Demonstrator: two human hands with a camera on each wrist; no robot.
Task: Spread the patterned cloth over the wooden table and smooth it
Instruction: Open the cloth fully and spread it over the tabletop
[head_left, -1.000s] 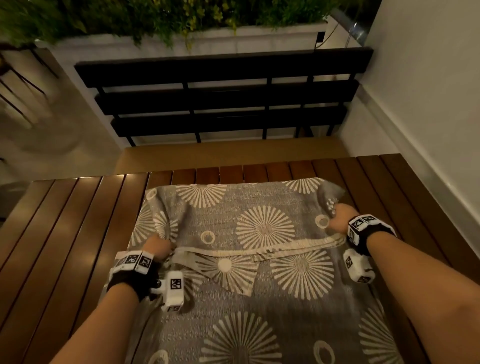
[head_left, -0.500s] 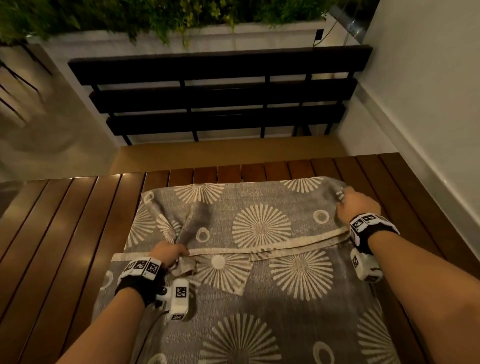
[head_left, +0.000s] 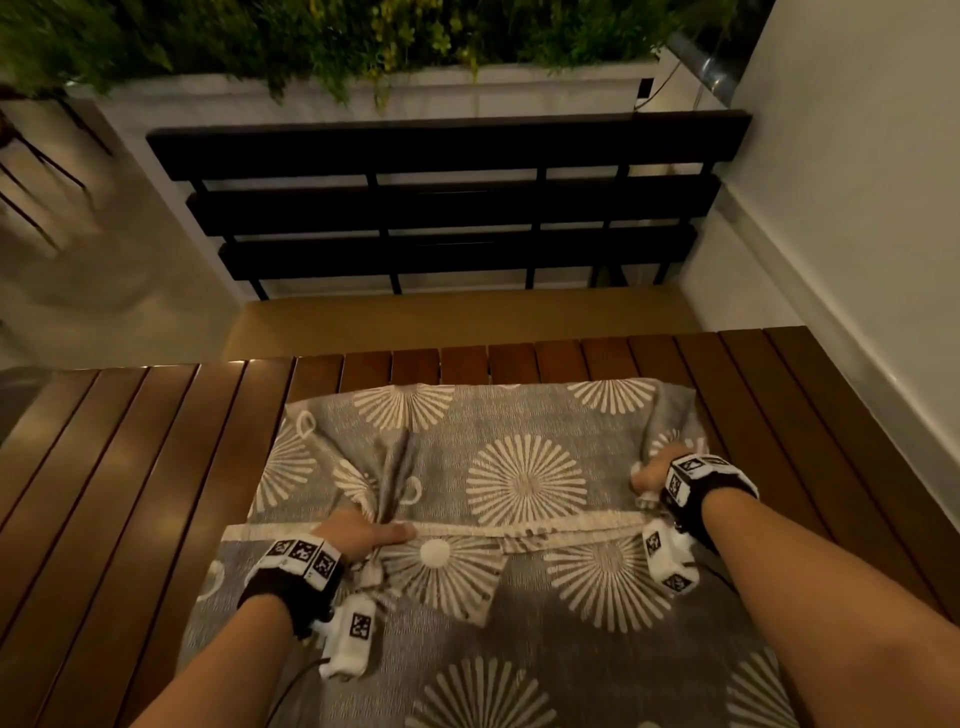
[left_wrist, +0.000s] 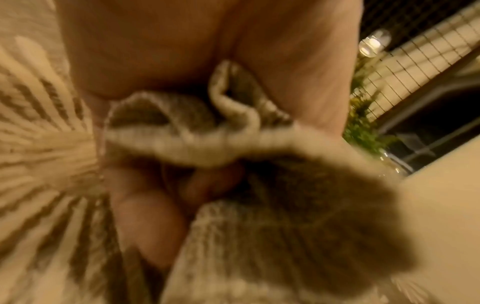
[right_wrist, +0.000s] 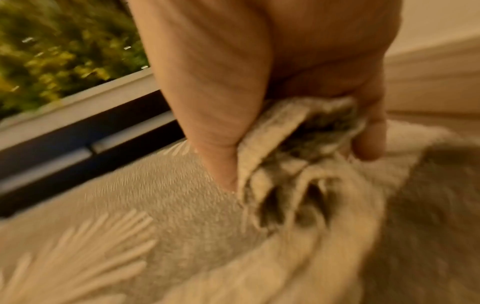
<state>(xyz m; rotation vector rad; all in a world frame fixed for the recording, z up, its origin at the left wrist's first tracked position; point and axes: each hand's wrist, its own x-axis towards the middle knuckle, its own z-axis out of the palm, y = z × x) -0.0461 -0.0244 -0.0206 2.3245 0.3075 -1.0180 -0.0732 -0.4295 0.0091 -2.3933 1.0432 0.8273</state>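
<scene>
Slatted wooden counter (head_left: 156, 467) on a balcony, with a dark bench (head_left: 447, 208) behind it and greenery (head_left: 311, 36) up top. Patterned cloth (head_left: 524, 483) lies on the counter, its top part folded over. Left hand (head_left: 358, 535) has a fistful of the cream hem bunched in curled fingers (left_wrist: 145, 222). Right hand (head_left: 654, 470) is clenched on gathered fabric at the fold's right edge.

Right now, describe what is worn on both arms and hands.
Both forearms are bare, no sleeves or gloves. The left wrist and right wrist each carry a black band topped with white blocks printed with black square markers. A white marked camera pod hangs beneath each; a thin dark cable trails from the left one.
</scene>
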